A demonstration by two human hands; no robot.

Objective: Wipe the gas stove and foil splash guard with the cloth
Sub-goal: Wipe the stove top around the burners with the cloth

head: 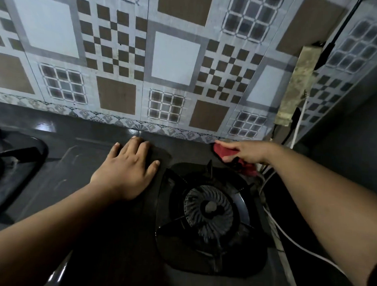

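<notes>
Right hand (248, 152) clamped on red cloth (223, 151) behind the right burner (208, 210), at foil splash guard (175, 56) base. Left hand (127, 168) flat, fingers apart, left of burner on gas stove (86, 167).

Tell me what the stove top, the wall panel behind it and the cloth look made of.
Stove top: dark glossy glass or enamelled metal, showing bright reflections. Splash guard: thin printed foil sheet, tile pattern with seams. Cloth: soft red fabric, crumpled under the right hand.
</notes>
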